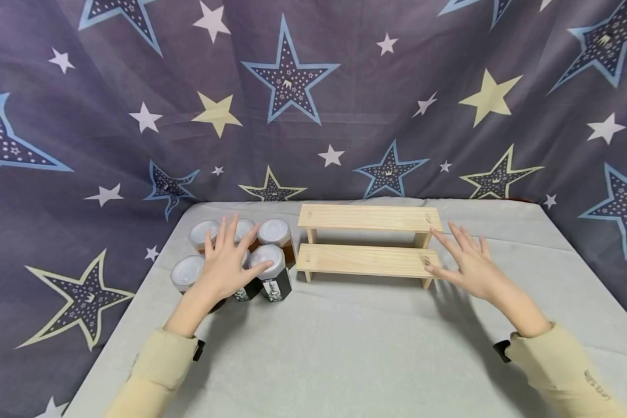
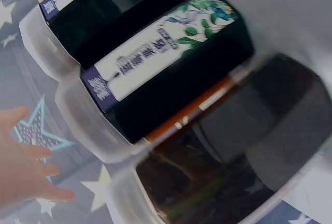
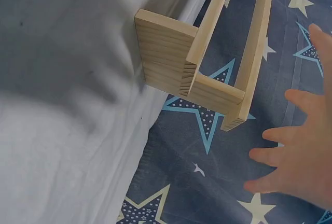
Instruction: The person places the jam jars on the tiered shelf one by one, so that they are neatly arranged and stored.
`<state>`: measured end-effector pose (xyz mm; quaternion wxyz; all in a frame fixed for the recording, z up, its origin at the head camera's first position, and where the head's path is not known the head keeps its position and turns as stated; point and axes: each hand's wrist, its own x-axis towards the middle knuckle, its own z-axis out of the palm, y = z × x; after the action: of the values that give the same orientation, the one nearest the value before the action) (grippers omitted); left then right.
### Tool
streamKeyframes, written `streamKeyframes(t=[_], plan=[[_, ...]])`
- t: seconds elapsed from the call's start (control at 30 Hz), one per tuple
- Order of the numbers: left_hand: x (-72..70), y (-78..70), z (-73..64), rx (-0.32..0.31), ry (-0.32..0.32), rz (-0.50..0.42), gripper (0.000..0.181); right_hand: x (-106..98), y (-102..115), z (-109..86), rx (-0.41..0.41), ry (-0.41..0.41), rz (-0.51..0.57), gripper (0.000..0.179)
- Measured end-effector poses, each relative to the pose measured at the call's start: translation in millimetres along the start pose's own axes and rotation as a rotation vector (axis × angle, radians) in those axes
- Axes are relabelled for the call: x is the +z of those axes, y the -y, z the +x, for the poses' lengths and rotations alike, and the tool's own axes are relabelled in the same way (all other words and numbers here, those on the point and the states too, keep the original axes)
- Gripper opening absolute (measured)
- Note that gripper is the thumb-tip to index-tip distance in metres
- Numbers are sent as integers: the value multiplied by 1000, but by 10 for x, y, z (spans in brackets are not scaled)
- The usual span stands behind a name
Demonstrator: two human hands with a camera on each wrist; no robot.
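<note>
My left hand (image 1: 223, 268), fingers spread, hovers over several jars with frosted white lids, hiding part of them. The front right jar (image 1: 274, 278) is dark with a white label, and a paler-lidded jar (image 1: 187, 271) stands at the front left. In the left wrist view a dark jar (image 2: 155, 58) shows a printed label with green leaves, beside a brown jar (image 2: 223, 151). A two-step wooden rack (image 1: 366, 259) stands right of the jars. By its right end is my right hand (image 1: 472, 267), fingers spread and holding nothing.
A pale cloth covers the table (image 1: 355, 348). Behind and to the sides hangs a dark curtain (image 1: 345, 128) with a star print. The rack stands close to the table's back edge, its lower step in front.
</note>
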<state>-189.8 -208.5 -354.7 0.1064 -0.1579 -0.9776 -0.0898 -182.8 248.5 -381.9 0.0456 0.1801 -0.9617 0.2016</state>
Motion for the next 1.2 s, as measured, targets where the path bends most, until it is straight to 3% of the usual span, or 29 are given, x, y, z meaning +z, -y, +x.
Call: streamKeyframes(t=[0.33,0.57,0.83,1.03,1.2], plan=[[-13,252,-229,1,-154,-151,73,66,-34,-11,10,-45,108,71],[-6,421,-361,27,-276,-220,65,114,-68,-46,58,-1,202,65],[18,549,-530,-68,-296,-303,62,222,-179,-6,37,-23,334,53],[27,639,-578,-104,-312,-318,58,264,-230,36,71,16,462,50],[40,707,-620,-135,-273,-323,57,286,-240,44,96,45,552,49]])
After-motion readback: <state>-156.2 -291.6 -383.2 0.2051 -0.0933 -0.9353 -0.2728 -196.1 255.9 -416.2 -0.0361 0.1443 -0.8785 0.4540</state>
